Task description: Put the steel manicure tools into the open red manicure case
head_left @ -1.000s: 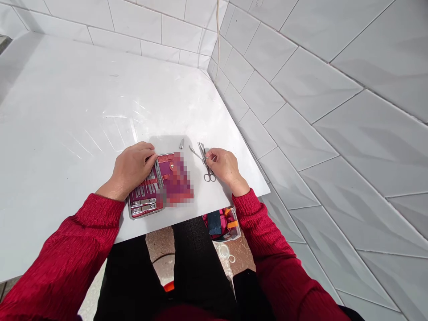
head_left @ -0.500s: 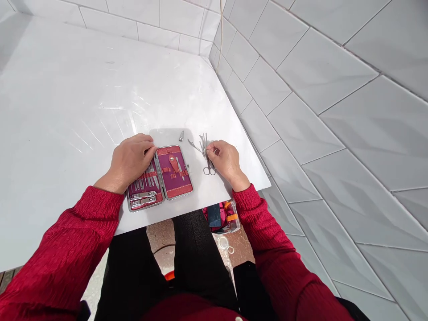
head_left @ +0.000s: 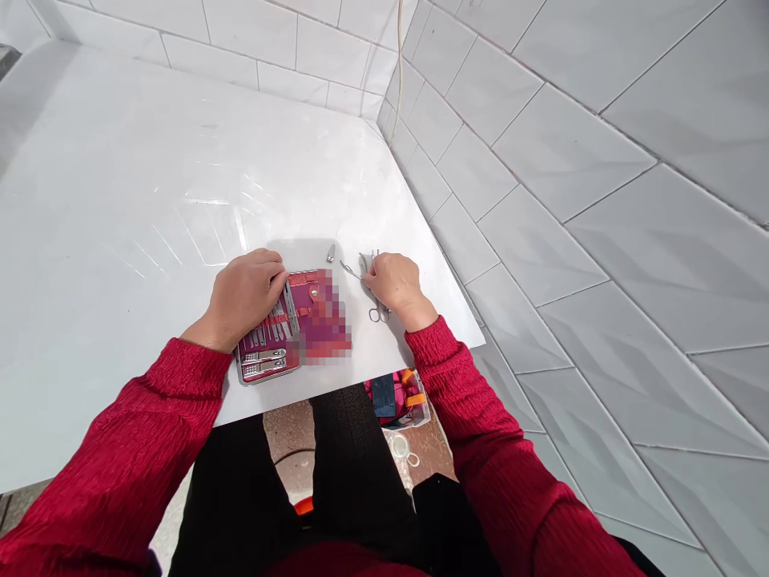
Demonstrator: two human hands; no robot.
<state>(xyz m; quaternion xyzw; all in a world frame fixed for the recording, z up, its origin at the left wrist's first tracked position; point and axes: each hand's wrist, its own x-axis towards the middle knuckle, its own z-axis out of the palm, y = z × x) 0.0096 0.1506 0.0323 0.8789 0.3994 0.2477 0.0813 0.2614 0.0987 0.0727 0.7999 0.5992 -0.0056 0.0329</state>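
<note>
An open manicure case (head_left: 289,320) lies on the white table, its left half holding several slim metal tools and two nail clippers (head_left: 264,362). Its right half is partly blurred by pixels. My left hand (head_left: 245,292) rests on the case's upper left part, thumb and fingers closed at its edge near the hinge. To the right, my right hand (head_left: 393,279) is bent over a small pile of metal tools, fingertips pinched among them. What they hold is hidden. The handle loops of small scissors (head_left: 375,315) show below this hand. A small nail clipper (head_left: 331,253) lies apart, above the case.
The white table (head_left: 150,144) runs back to a tiled wall, with another tiled wall (head_left: 541,224) close on the right. A thin cable (head_left: 398,72) hangs in the corner. Below the front edge stands a clear bin (head_left: 414,417) with colourful things.
My right hand has shifted a little left and turned over the tools, covering more of them. My left hand stays at the case. The whole view has moved slightly.
</note>
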